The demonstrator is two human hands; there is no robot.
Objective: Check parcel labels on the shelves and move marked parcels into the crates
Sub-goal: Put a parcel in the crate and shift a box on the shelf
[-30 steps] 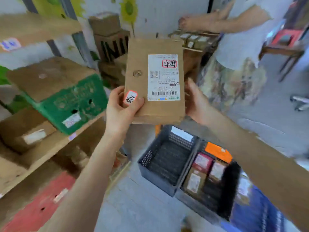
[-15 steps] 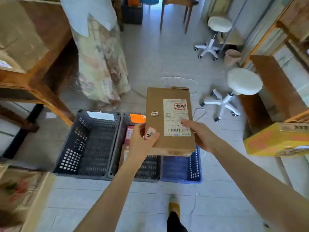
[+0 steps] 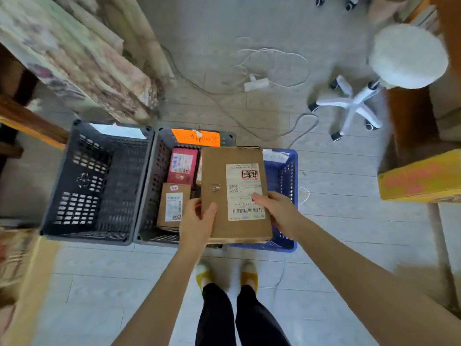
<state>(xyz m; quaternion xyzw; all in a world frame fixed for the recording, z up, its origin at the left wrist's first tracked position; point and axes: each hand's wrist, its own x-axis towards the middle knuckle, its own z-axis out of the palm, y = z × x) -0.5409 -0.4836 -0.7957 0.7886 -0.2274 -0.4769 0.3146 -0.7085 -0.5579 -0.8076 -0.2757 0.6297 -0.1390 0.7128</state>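
Parcel (image 3: 235,196) covers right part of middle crate (image 3: 159,158) and left part of blue crate (image 3: 287,171); we cannot see what lies beneath. Fingers of left hand (image 3: 197,221) and right hand (image 3: 277,208) hidden under parcel. Label (image 3: 245,191) print too small for us to read. Orange tag (image 3: 195,137) writing blurred. Yellow box (image 3: 419,176) cut by right edge.

Parcel-sorting room: a dark grey perforated plastic crate (image 3: 94,186), a second dark grey crate (image 3: 156,176) holding labelled cardboard parcels (image 3: 172,206) and a blue plastic crate (image 3: 284,171) line a pale tiled floor (image 3: 336,233) beside a brown wooden shelf frame (image 3: 32,123) and a white swivel stool (image 3: 406,56).
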